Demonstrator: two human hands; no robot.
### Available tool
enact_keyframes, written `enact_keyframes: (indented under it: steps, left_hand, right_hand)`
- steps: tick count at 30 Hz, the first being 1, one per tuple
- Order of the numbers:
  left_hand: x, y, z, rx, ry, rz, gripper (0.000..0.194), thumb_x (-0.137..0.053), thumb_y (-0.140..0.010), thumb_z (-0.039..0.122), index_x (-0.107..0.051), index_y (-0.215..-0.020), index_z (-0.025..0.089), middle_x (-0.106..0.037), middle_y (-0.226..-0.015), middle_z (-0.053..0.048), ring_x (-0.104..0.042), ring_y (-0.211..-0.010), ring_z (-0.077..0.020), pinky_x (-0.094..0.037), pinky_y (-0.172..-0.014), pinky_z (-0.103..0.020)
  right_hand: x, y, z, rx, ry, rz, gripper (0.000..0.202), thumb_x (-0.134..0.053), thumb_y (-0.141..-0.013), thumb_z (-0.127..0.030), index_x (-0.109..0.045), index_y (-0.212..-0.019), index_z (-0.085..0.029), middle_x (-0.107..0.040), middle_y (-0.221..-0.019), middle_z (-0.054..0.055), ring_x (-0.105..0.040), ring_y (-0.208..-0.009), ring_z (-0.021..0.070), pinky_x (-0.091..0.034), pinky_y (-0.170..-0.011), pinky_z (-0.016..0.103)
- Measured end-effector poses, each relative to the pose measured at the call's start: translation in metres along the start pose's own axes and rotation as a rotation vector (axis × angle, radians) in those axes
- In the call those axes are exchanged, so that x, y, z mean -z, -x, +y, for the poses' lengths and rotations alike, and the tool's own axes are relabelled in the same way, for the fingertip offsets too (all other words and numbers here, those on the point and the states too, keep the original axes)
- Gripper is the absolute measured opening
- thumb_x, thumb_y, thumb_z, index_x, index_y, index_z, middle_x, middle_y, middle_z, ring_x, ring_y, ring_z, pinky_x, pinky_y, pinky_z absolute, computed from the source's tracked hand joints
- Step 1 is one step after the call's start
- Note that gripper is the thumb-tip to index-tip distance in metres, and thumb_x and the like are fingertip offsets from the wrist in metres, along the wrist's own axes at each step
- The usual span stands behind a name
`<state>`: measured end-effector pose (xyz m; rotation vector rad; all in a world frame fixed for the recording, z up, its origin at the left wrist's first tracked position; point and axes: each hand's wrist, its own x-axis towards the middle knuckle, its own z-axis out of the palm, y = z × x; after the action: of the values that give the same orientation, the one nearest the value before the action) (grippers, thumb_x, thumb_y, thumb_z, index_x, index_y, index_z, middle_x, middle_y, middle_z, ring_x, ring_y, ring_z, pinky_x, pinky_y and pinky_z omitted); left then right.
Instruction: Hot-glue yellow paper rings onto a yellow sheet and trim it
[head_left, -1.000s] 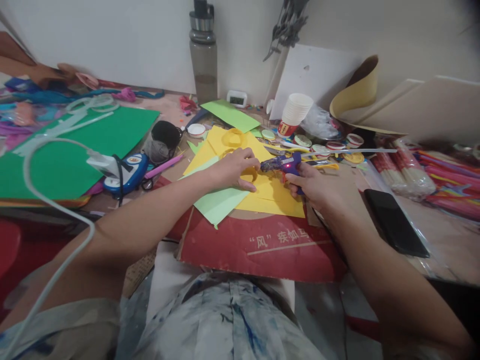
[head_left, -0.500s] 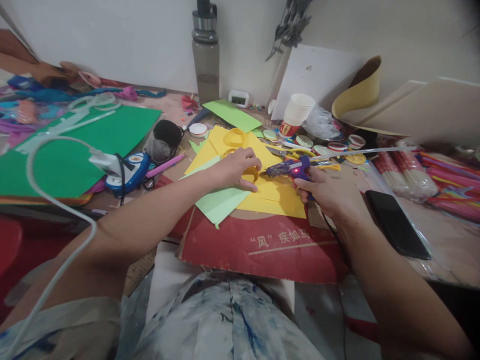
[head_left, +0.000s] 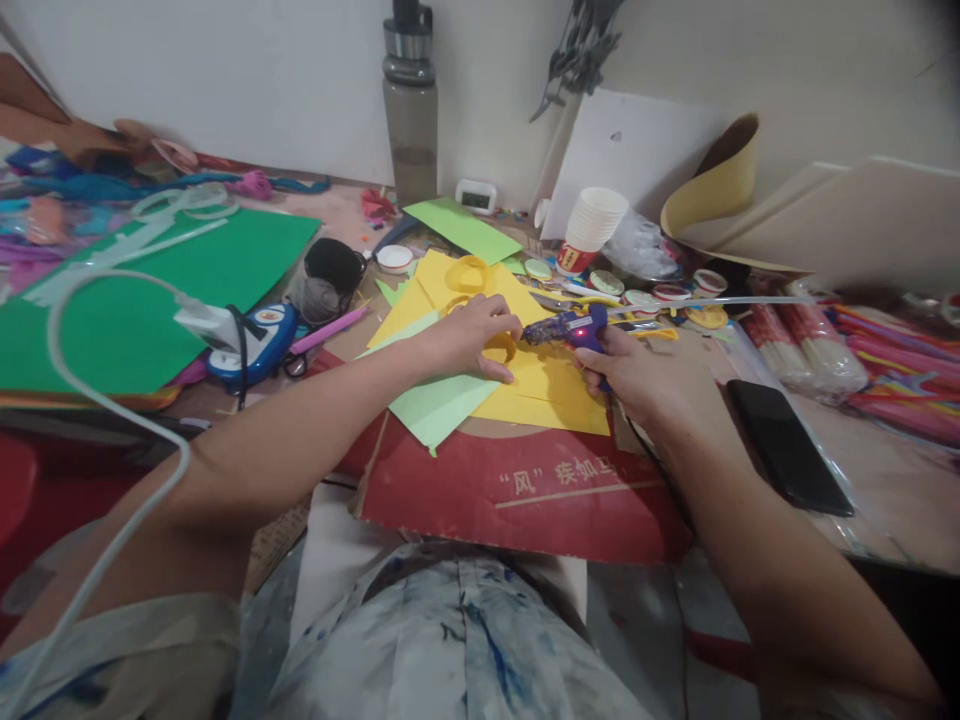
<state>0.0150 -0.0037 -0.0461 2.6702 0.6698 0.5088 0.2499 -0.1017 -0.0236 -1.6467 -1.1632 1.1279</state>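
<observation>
My left hand (head_left: 476, 337) rests over yellow paper (head_left: 555, 385), its fingers curved around a small yellow paper roll (head_left: 500, 348). In my right hand (head_left: 626, 365) is a purple glue gun (head_left: 581, 328) with a red light lit and a long clear glue stick out of its back. The gun's nozzle points left, close to my left fingertips; whether it touches the roll cannot be made out. Light green paper (head_left: 442, 410) lies under my left wrist. Another yellow paper loop (head_left: 469, 273) sits behind my left hand.
A red cardboard sheet (head_left: 525, 500) lies at the table's front edge. A black phone (head_left: 787, 445) is at right. Paper cups (head_left: 592, 230), a tall bottle (head_left: 411, 120) and small lidded pots stand behind. Green sheets (head_left: 150, 320) and a blue-white device (head_left: 255, 345) are at left.
My right hand has moved slightly left and up, bringing the glue gun's nozzle nearer to my left fingertips. My left hand has hardly moved.
</observation>
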Motion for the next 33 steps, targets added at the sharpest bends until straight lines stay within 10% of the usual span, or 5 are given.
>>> enact_keyframes:
  steps: [33]
  left_hand:
    - [0.003, 0.0, 0.003, 0.03, 0.005, -0.015, 0.047, -0.082, -0.073, 0.05, -0.064, -0.108, 0.023, -0.055, -0.116, -0.008, -0.052, -0.111, -0.0265, -0.041, -0.093, -0.036]
  right_hand:
    - [0.017, 0.016, -0.008, 0.008, 0.122, 0.016, 0.025, -0.073, -0.074, -0.03, -0.05, -0.081, -0.023, -0.046, -0.053, -0.006, -0.042, -0.045, 0.0099, -0.032, -0.044, 0.025]
